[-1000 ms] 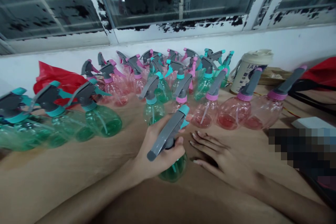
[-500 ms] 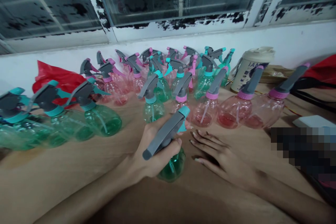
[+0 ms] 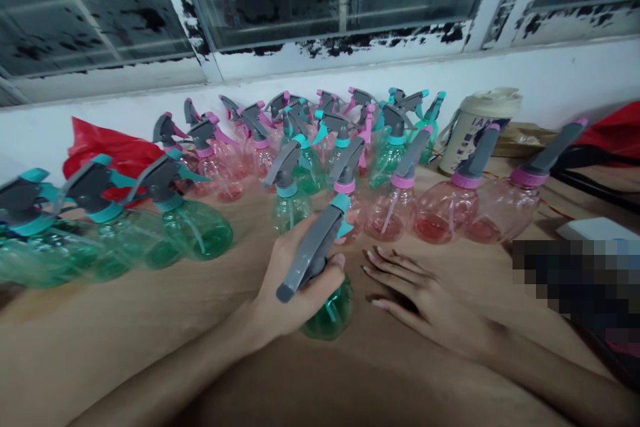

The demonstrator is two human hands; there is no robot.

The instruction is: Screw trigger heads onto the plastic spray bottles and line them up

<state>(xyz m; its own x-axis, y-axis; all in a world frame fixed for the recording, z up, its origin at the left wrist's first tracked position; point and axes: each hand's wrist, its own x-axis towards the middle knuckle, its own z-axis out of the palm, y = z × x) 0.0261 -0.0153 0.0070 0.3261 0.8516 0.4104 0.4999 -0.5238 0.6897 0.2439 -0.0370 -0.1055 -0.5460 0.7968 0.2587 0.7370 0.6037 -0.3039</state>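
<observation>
- Head view: a green spray bottle [image 3: 313, 250] was held by the left grip [image 3: 299, 307] over the near part of the surface [image 3: 125, 327].
- The left grip was wrapped around the bottle's neck, under the grey spray head; some fingertips were hidden.
- The right grip [image 3: 417, 287] was laid palm down just beside, fingers extended and spread, with nothing held.
- Done, as judged: a spray head was already fitted on the held bottle, and on each other bottle clearly seen.
- Green bottles [image 3: 197, 233] were lined up at the left, pink bottles [image 3: 445, 217] at front right; both colours were massed toward the wall [image 3: 550, 77].
- Left, as judged: only the held bottle was in hand, not yet set among a group. Whether its head was being tightened or merely held could not be told.
</observation>
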